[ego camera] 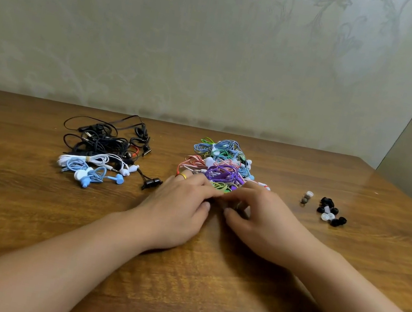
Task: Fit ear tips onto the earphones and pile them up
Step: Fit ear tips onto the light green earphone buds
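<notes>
Both hands, left hand (180, 206) and right hand (257, 216), work the near edge of the tangled earphones (222, 166); whether the fingers pinch anything, can't tell. Light, floppy cords — best grabbed by the hard bud.

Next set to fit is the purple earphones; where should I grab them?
Take the purple earphones by the coiled cable bundle, from above on the near side. The loops sit on top of the colourful pile, just beyond both hands; buds aren't clearly visible.
</notes>
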